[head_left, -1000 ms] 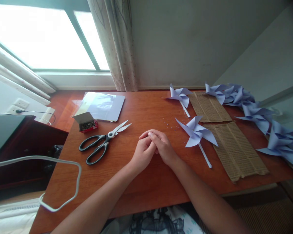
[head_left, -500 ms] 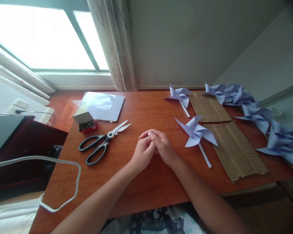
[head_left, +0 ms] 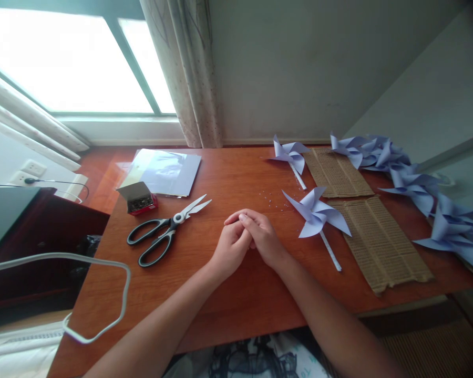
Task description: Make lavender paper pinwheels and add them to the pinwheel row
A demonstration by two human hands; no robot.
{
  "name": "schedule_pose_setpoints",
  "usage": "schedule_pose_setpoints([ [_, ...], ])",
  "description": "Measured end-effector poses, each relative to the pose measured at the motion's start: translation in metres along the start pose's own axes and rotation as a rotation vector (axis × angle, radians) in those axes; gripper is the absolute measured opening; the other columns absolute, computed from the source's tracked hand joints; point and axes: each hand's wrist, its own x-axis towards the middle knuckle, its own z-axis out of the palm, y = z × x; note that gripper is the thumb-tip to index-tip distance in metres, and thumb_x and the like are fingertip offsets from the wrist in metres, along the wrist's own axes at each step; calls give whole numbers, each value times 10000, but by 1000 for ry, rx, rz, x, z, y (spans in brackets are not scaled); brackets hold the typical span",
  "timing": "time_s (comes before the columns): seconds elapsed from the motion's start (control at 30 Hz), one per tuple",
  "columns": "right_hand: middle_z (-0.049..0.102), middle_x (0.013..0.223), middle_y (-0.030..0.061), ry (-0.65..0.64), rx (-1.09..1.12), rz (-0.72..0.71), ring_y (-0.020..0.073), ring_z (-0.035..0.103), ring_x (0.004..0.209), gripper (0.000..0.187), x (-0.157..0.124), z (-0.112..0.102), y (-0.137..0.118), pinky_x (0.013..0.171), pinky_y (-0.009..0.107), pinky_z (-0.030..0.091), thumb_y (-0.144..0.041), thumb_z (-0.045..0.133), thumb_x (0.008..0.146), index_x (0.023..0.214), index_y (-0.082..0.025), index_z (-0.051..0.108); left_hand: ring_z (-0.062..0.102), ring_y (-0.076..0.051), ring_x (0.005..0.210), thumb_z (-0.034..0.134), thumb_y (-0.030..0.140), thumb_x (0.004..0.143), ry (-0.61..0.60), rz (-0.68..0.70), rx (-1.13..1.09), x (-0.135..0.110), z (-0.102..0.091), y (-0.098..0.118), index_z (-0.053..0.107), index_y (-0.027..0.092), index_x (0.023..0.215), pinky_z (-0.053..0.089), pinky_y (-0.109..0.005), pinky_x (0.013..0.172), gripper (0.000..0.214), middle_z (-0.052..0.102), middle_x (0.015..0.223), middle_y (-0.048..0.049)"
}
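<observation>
My left hand (head_left: 230, 245) and my right hand (head_left: 266, 237) are clasped together on the wooden table, fingers closed over one another. No object shows between them. To their left lies a pair of scissors (head_left: 172, 222) with black and grey handles, blades parted and aimed up and right. On the right, a pale paper pinwheel (head_left: 317, 212) on a white stick lies nearest my right hand, apart from it. Behind that, a second paper pinwheel (head_left: 289, 154) lies close to the table's back edge.
A small open red box (head_left: 142, 202) of dark little pieces stands beside stacked sheets in a clear sleeve (head_left: 167, 170). Two corrugated cardboard pieces (head_left: 382, 241) lie at right, with several more pinwheels (head_left: 455, 228) beyond. Small scraps (head_left: 274, 199) dot the table. A white cable (head_left: 126, 294) loops over the left edge.
</observation>
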Motion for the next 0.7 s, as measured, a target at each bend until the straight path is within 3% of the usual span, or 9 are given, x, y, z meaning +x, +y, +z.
schedule_pose_setpoints([
  [0.7,668,788,20,-2,11,-20,93,477,526,295,0,-1,-1,409,198,310,-360,522,946,903,-177,750,524,-121,553,551,353,900,-16,35,29,2,-1,-3,604,143,684,405,-218,523,306,575,590,-8],
])
